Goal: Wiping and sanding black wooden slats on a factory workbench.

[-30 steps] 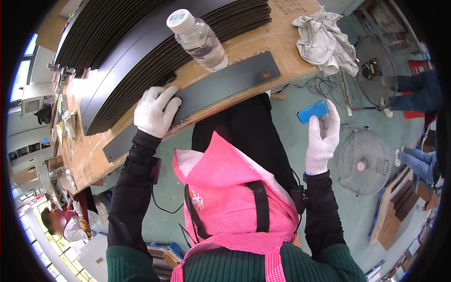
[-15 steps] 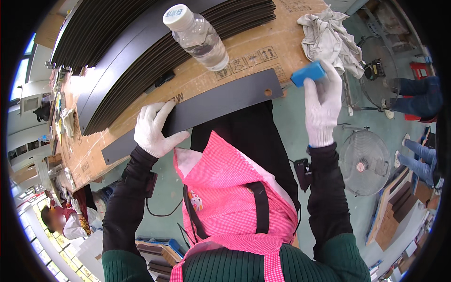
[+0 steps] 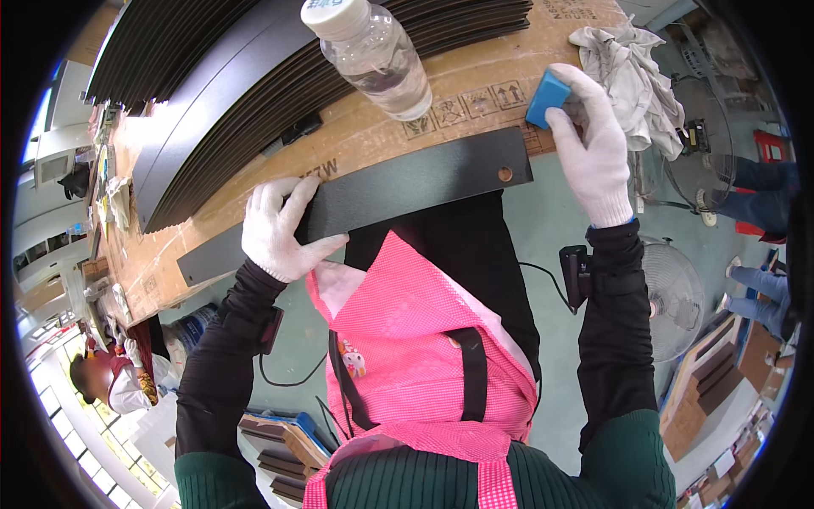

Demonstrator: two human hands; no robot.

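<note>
While your left hand (image 3: 280, 229) lies spread across the long black metal strip (image 3: 398, 191), its fingers (image 3: 292, 204) pressing it flat, the strip sits pinned along the near edge of the counter (image 3: 458, 93), probably so it cannot slide or tip off. Your right hand (image 3: 593, 136) is closed around a blue block (image 3: 547, 97), its fingers wrapped over the top, and holds the block just above the strip's right end, beside the small round hole (image 3: 505, 174). That end of the strip juts slightly past the counter edge.

Flattened brown cardboard covers the counter, likely to spare the finish of the parts. A clear plastic bottle (image 3: 373, 55) stands on it behind the strip, a fanned stack of black panels (image 3: 254, 76) lies further back, and a crumpled grey rag (image 3: 627, 68) sits at the right corner. Below, the floor is pale green, with a floor fan (image 3: 674, 288) near your right side.
</note>
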